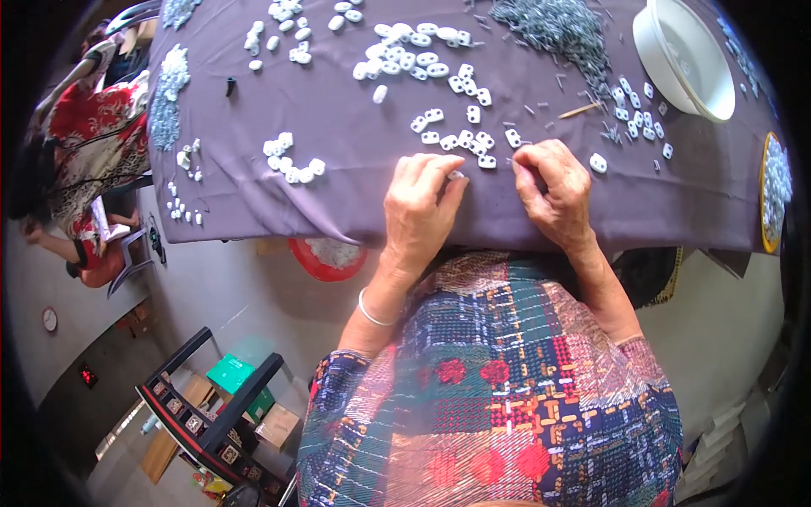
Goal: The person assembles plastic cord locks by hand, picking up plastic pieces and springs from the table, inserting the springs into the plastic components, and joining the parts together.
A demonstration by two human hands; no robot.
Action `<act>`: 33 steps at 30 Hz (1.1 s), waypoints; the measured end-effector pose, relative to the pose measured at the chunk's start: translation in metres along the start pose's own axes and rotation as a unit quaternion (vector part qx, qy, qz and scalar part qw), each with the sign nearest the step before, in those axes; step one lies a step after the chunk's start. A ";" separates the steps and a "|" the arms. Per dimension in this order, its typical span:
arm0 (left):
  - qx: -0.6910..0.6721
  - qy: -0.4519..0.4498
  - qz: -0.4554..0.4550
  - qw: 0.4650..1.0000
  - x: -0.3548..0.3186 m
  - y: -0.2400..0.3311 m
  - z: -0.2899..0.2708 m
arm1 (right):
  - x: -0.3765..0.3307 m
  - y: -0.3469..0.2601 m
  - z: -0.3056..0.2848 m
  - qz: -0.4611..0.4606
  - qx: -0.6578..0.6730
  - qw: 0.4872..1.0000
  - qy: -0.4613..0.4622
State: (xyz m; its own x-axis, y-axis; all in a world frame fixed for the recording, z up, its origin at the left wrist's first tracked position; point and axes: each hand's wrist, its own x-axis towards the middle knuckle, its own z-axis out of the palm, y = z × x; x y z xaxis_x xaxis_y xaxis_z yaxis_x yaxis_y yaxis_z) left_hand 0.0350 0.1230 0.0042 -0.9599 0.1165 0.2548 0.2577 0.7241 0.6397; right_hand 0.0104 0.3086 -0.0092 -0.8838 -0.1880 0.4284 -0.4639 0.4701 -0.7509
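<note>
My left hand (pixel 420 207) is at the near edge of the cloth-covered table, thumb and forefinger pinched on a small white plastic piece (pixel 457 175), of which only a bit shows. To its right, my right hand (pixel 556 190) is closed in a pinch, and whatever is between its fingertips is too small or hidden to make out. Just beyond both hands lies a loose cluster of white two-holed plastic pieces (pixel 475 142). One white piece (pixel 513 137) sits close to my right fingertips, and another (pixel 598 162) rests to the right of that hand.
Farther off are a pile of small grey pins (pixel 553 34), a thin wooden stick (pixel 579 111) and a white tub (pixel 686 59). More white pieces (pixel 291 160) lie left. A red basin (pixel 325 258) stands below the table edge. Another person (pixel 93 127) is at the far left.
</note>
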 end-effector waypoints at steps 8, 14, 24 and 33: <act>0.103 0.060 -0.067 0.991 0.013 -0.010 -0.017 | 0.001 0.002 -0.001 -0.010 0.005 1.000 0.011; 0.088 0.029 -0.067 0.993 0.004 -0.003 -0.009 | 0.002 0.001 0.002 0.010 0.015 1.000 0.009; 0.020 -0.024 -0.020 0.999 0.002 -0.004 -0.006 | -0.001 0.004 0.003 -0.043 -0.032 0.999 0.002; -0.396 0.046 -0.197 0.896 -0.017 0.010 -0.002 | -0.002 -0.015 -0.001 -0.069 -0.010 0.998 0.003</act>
State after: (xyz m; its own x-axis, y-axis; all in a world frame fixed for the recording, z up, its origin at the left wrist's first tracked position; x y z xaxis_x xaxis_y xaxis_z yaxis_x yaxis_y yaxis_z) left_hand 0.0543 0.1268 0.0073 -0.9899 -0.1240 -0.0684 -0.0669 -0.0161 0.9976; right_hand 0.0188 0.3025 0.0020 -0.8114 -0.2477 0.5294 -0.5797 0.4568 -0.6748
